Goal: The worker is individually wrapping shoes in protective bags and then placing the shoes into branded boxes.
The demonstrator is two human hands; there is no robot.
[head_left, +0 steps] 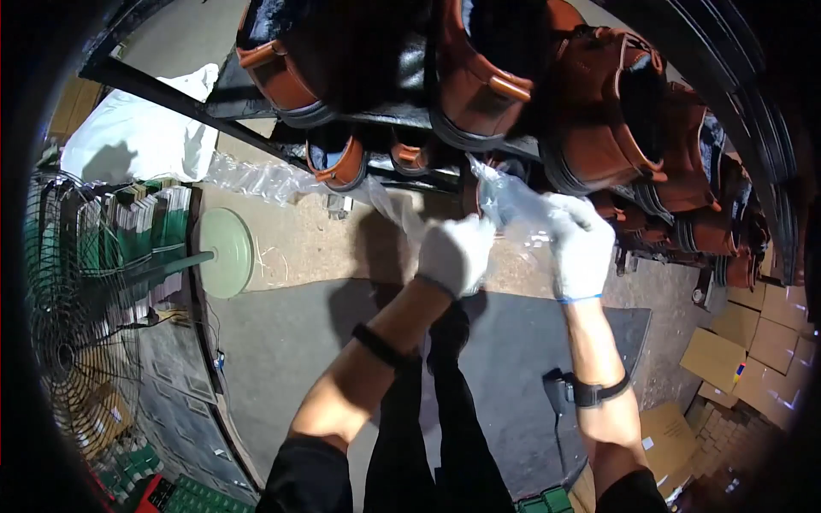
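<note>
Dark grey floor mat (539,359), underfoot. Black metal rack (154,87), above, bears brown leather shoes (483,109), probably tiered to save space. Clear crinkled plastic film (509,197): before the rack, bunched in white-gloved right hand (583,246), likely against slipping. White-gloved left hand (456,253): fingers curl beside film; grip cannot be told.

White-gloved and busy, the left hand (457,255) gripped clear plastic film (517,203), and there was the right hand (583,244), clutching it too, just beside! A crinkled length trailed left toward a white sack (141,132). Brown shoes (483,111) crowded the black rack (158,91) ahead; a wire fan guard (73,342) filled the far left, cardboard boxes (714,359) the right, a dark mat (282,342) below.
</note>
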